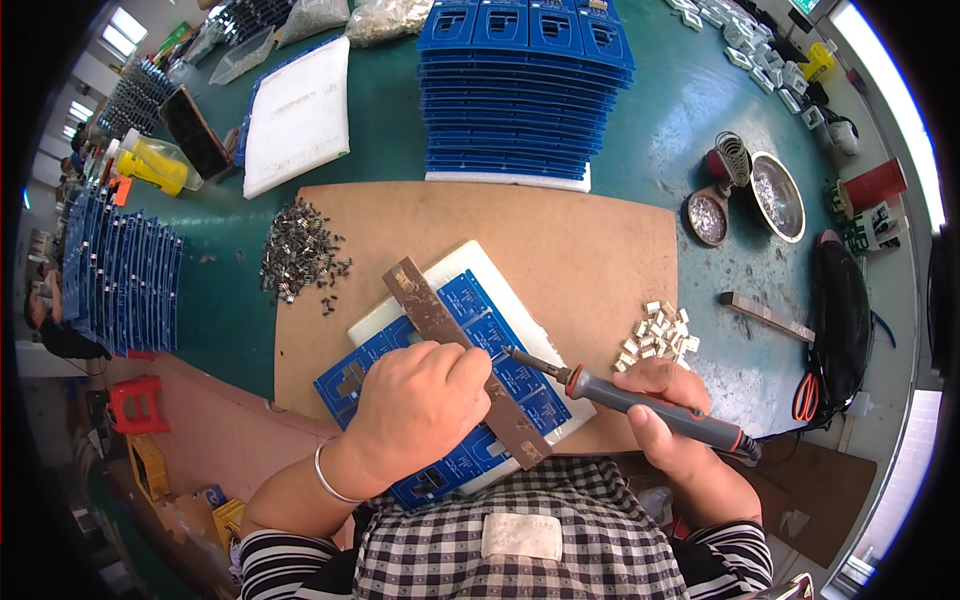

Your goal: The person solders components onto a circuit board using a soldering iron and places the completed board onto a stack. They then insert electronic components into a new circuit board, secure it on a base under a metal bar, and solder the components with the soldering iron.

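Left hand [420,400]: lower centre, fingers curled and pressed onto the metal bar [455,345].
Metal bar: lies diagonally across the blue circuit panel [470,310].
Right hand [665,400]: lower right, closed around the soldering iron [640,400].
Soldering iron: tip points left, at the panel beside the bar.
Panel: centre, on a white pad [470,262] atop the brown board [580,250].
White parts [660,335]: heap right of the panel.
Dark parts [300,255]: heap at left centre.

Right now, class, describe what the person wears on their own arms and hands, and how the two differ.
Both forearms are bare, with black-and-white striped sleeves pushed up near the elbows. The left hand has a thin silver bangle at the wrist. The right hand wears nothing: no glove, ring or band is visible.
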`<action>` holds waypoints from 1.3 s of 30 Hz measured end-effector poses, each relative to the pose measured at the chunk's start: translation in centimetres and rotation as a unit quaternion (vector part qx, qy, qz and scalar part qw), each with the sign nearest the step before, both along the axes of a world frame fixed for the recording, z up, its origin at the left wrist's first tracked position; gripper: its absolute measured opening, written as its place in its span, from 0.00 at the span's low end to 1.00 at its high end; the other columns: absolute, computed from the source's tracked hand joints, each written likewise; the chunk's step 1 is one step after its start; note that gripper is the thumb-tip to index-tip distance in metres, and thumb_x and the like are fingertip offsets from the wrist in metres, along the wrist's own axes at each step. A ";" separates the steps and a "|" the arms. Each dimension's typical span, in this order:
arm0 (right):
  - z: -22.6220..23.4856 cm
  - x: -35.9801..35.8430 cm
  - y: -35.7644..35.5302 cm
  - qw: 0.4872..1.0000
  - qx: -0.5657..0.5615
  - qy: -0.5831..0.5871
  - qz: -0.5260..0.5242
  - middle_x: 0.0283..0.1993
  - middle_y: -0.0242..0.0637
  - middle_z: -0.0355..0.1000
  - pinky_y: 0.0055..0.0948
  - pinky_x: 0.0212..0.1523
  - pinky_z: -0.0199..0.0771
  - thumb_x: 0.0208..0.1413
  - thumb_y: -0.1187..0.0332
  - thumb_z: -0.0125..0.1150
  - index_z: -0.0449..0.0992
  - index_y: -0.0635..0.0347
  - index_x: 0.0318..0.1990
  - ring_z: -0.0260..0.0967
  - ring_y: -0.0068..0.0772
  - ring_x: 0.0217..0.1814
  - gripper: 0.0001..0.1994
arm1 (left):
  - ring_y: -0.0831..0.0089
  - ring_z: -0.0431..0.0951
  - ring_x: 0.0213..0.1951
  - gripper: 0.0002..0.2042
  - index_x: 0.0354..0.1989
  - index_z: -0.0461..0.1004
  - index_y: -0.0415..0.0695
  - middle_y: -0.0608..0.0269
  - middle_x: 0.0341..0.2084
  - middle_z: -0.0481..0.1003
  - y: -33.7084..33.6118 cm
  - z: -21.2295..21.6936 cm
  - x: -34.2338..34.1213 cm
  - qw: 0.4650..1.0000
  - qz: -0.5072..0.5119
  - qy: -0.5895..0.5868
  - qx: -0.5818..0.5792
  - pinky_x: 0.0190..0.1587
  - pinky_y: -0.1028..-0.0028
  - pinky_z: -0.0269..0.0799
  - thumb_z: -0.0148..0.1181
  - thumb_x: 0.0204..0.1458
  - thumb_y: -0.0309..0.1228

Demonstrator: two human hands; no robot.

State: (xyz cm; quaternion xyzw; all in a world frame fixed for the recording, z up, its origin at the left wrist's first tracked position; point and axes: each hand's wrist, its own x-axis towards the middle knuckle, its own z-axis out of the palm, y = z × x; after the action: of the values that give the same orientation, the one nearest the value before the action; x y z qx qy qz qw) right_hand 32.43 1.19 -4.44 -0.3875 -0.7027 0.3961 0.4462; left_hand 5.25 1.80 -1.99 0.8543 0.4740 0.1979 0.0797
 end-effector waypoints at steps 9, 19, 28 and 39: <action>0.2 -0.2 0.4 1.000 -0.022 0.003 0.006 0.31 0.46 0.77 0.32 0.32 0.74 0.53 0.64 0.64 0.79 0.68 0.39 0.75 0.39 0.29 0.13 | 0.61 0.72 0.20 0.09 0.22 0.65 0.43 0.59 0.16 0.67 0.5 0.0 0.2 1.000 0.007 -0.018 -0.014 0.22 0.66 0.69 0.61 0.39 0.20; 0.7 -0.3 0.7 0.999 -0.028 -0.009 0.013 0.31 0.46 0.77 0.32 0.32 0.75 0.52 0.65 0.65 0.79 0.68 0.38 0.76 0.39 0.29 0.13 | 0.61 0.73 0.24 0.08 0.27 0.67 0.42 0.60 0.19 0.69 0.9 -0.2 -0.5 0.997 0.028 -0.065 -0.017 0.26 0.65 0.71 0.61 0.43 0.20; 1.3 1.8 -1.1 0.999 -0.009 0.027 -0.025 0.28 0.43 0.75 0.31 0.30 0.73 0.53 0.64 0.64 0.77 0.68 0.37 0.75 0.37 0.28 0.13 | 0.61 0.72 0.24 0.08 0.31 0.73 0.42 0.59 0.20 0.70 -1.6 0.8 -0.7 0.996 0.037 -0.083 -0.018 0.26 0.66 0.68 0.66 0.43 0.19; 0.5 2.3 -2.8 1.000 0.004 0.010 -0.029 0.30 0.45 0.77 0.31 0.32 0.76 0.54 0.65 0.64 0.78 0.68 0.38 0.77 0.38 0.29 0.13 | 0.64 0.71 0.26 0.10 0.31 0.70 0.43 0.62 0.21 0.65 -2.2 -0.3 1.0 0.998 -0.023 -0.063 -0.012 0.26 0.68 0.68 0.65 0.42 0.22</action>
State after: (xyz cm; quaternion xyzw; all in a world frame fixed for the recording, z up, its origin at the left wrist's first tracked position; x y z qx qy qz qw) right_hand 34.74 -1.65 -3.93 -0.4020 -0.6885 0.3838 0.4659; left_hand 6.30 -0.44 -2.31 0.8497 0.4509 0.2435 0.1240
